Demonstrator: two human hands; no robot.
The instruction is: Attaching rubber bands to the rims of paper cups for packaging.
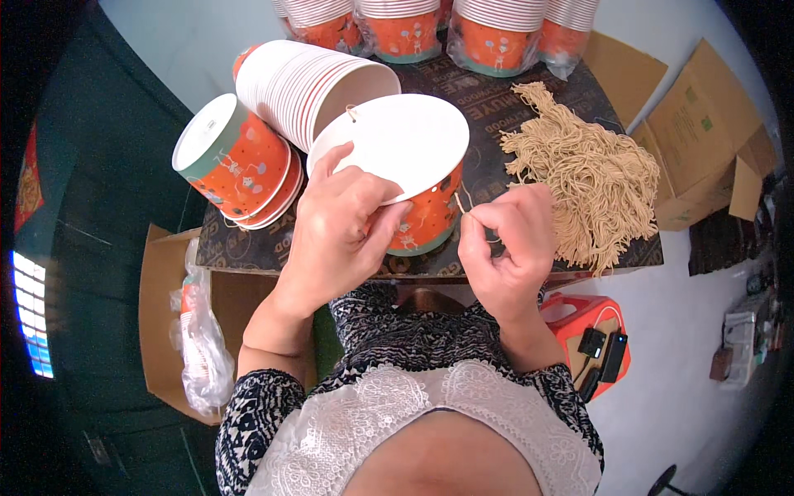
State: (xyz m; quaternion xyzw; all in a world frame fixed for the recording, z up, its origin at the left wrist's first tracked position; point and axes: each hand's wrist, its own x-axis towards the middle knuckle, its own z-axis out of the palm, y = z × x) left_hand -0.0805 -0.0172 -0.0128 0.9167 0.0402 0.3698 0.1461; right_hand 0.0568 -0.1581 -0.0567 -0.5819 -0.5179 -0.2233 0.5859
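An orange paper bucket (430,217) with a white inside stands at the table's front edge, its mouth tipped toward me. My left hand (339,223) grips its near rim, thumb outside, one finger raised over the mouth. At the rim's far left a small loop of tan cord (352,113) shows. Just right of the bucket my right hand (514,244) pinches a thin tan cord (461,202) beside the rim; where it meets the bucket is hard to see. Right of that hand lies a heap of tan cords (591,178).
A nested stack of white-rimmed buckets (289,87) lies behind, left. Upside-down orange buckets (240,165) stand beside it. Bagged bucket stacks (496,41) line the table's back. Cardboard boxes (703,140) flank the table; one at left holds a bagged stack (203,347). A red plastic stool (583,318) stands below, right.
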